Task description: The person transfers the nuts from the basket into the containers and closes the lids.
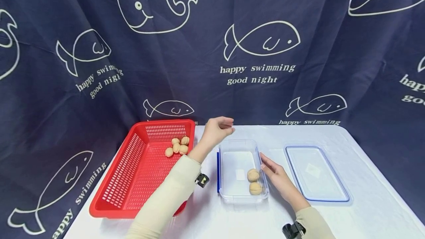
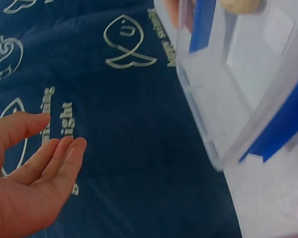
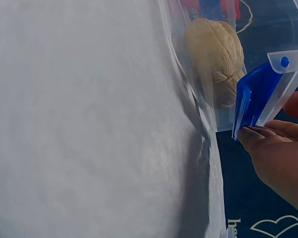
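My left hand (image 1: 217, 131) hovers over the far left corner of a clear plastic container (image 1: 239, 197). Its fingers (image 2: 64, 168) are loosely bent and the thumb stands apart, with nothing between them. Two walnuts, a nearer one (image 1: 255, 188) and a farther one (image 1: 253, 175), lie inside the container along its right wall. Against that wall from outside rests my right hand (image 1: 277, 178), its fingertips touching the blue latch flap (image 3: 258, 94) and its thumb near the rim. A red basket (image 1: 132, 213) at the left holds several walnuts (image 1: 176, 147) in its far right part.
A clear lid (image 1: 317, 172) with a blue seal lies flat to the right of the container. White cloth (image 1: 372, 209) covers the table. Behind it hangs a dark blue curtain (image 1: 206, 47) printed with fish. Another blue latch (image 1: 218, 172) hangs along the container's left side.
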A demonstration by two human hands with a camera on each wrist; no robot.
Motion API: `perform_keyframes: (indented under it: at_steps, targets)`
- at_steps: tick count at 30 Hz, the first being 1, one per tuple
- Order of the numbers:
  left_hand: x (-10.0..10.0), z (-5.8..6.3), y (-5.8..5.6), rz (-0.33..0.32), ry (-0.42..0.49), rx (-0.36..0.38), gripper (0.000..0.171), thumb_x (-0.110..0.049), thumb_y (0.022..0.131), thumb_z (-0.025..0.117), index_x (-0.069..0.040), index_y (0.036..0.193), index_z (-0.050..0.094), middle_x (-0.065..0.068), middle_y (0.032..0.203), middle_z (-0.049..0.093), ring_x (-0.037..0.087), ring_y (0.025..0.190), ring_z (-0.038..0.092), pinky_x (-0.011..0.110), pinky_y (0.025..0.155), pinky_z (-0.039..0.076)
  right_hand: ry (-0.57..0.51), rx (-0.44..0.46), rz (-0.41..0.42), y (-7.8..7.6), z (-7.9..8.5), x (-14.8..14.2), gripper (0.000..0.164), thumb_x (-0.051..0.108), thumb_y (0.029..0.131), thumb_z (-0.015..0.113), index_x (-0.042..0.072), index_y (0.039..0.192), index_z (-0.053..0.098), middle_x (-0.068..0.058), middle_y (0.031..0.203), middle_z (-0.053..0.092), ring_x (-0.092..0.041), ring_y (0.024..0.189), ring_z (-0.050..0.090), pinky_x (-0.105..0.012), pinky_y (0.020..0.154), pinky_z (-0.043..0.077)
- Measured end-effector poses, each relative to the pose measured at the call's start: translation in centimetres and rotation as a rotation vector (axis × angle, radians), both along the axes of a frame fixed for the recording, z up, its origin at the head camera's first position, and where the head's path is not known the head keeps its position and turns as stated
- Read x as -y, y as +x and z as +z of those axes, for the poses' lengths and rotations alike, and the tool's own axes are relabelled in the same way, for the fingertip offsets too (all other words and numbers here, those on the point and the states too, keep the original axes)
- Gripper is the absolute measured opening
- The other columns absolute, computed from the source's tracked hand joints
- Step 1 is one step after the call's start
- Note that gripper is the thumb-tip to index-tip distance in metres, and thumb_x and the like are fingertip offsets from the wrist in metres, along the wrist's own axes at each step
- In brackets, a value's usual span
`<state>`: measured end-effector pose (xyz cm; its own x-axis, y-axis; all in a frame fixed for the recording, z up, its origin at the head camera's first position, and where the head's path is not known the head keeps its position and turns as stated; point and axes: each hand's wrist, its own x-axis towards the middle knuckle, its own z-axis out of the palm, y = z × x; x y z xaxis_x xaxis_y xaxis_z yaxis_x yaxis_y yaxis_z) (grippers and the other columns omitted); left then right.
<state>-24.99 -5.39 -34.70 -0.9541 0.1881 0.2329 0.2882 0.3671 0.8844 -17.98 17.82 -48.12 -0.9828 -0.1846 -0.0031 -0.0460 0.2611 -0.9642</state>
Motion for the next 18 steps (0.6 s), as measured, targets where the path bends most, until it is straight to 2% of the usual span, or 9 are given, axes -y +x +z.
perform_keyframes:
  at_steps: [5, 11, 18]
  targets:
    - [2.2, 0.5, -0.2, 0.032, 0.095, -0.023, 0.028, 0.005, 0.081, 0.071, 0.006, 0.109, 0.068, 0.020, 0.102, 0.070, 0.028, 0.093, 0.069, 0.027, 0.079, 0.055, 0.000, 0.009, -0.002, -0.1, -0.2, 0.1, 0.053, 0.020, 0.102, 0.045, 0.003, 0.150, 0.028, -0.015, 0.155, 0.025, -0.034, 0.143, 0.020, -0.046, 0.115, 0.016]
    - [5.5, 1.1, -0.5, 0.081, 0.138, -0.021, 0.030, 0.004, 0.082, 0.070, 0.005, 0.112, 0.067, 0.020, 0.105, 0.070, 0.028, 0.096, 0.067, 0.030, 0.083, 0.054, 0.000, 0.004, 0.000, 0.0, -0.2, 0.0, 0.053, 0.020, 0.103, 0.045, 0.002, 0.150, 0.028, -0.015, 0.155, 0.025, -0.035, 0.142, 0.020, -0.045, 0.114, 0.017]
    - [9.5, 0.8, -1.2, 0.183, 0.167, -0.008, 0.030, 0.004, 0.084, 0.068, 0.005, 0.114, 0.066, 0.022, 0.108, 0.068, 0.022, 0.095, 0.067, 0.018, 0.078, 0.052, -0.001, 0.002, 0.004, 0.1, 0.0, 0.0, 0.053, 0.021, 0.103, 0.044, 0.002, 0.150, 0.027, -0.016, 0.155, 0.024, -0.034, 0.143, 0.019, -0.045, 0.115, 0.016]
